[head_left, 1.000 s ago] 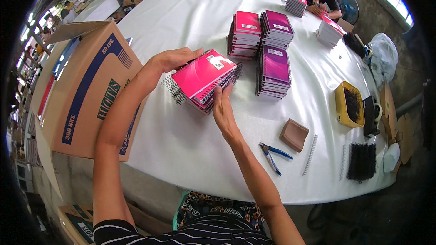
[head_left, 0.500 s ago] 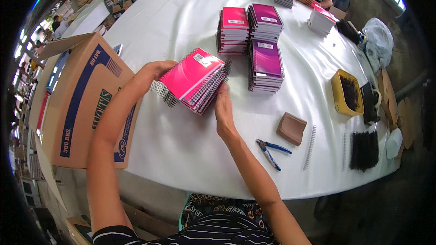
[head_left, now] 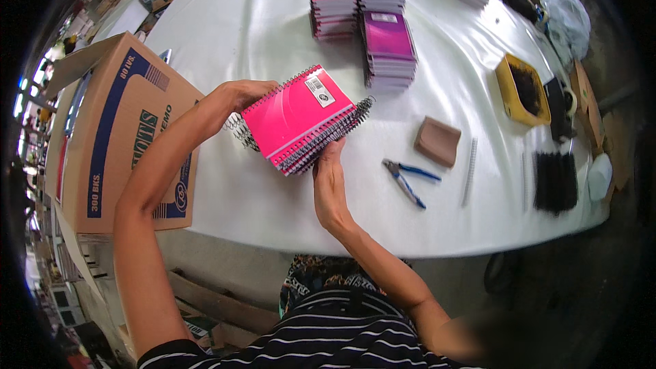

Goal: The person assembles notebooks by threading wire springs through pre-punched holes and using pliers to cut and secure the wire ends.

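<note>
Head view. Notebooks (head_left: 295, 119), a pink-topped stack, are clasped between the left hand (head_left: 250, 94), at their upper-left edge, and the right hand (head_left: 330, 183), at their lower-right edge; fingertips largely hidden. Wire coils (head_left: 243, 133) project just below the left fingers. Right of the right fingers: pliers (head_left: 414, 188), block (head_left: 438, 142). Beyond them: purple pile (head_left: 389, 39). Left of the left fingers: carton (head_left: 123, 130).

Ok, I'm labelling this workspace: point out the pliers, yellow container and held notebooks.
Pliers (head_left: 408, 188), head view: lower handle.
Yellow container (head_left: 533, 115), head view: near wall.
Held notebooks (head_left: 295, 116), head view: top pink cover.
</note>
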